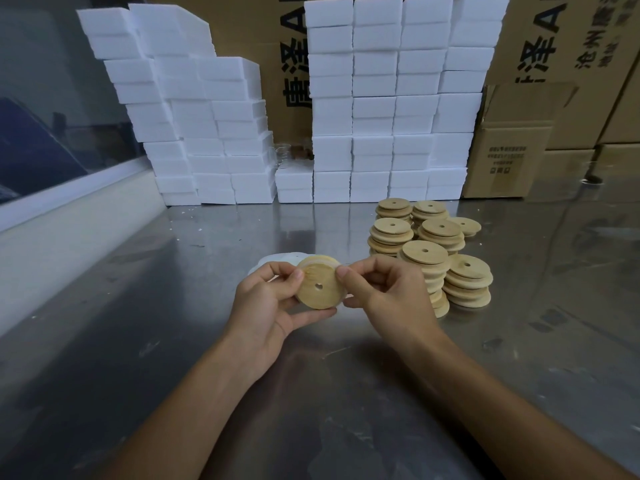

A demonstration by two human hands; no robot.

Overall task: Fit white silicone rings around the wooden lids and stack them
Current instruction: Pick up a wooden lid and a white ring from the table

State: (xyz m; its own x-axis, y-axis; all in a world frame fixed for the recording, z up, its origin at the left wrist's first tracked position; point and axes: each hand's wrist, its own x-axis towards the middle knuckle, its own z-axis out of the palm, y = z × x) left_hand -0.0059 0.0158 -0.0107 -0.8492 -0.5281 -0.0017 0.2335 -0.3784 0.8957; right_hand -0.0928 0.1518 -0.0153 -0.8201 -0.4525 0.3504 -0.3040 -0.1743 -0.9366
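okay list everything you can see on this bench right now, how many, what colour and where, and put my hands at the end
held wooden lid: one, pale wood, centre hole, between both hands above the table
silicone ring: one, white, along the held lid's top edge; how far it is seated is unclear
white pile: count unclear, behind the hands on the table
stacked wooden lids: about seven stacks, pale wood, right of centre
foam blocks: many, white, stacked along the back
cardboard boxes: several, brown, behind and at right
metal table: one, grey steel
left hand: grips the lid's left edge
right hand: pinches the lid's upper right edge
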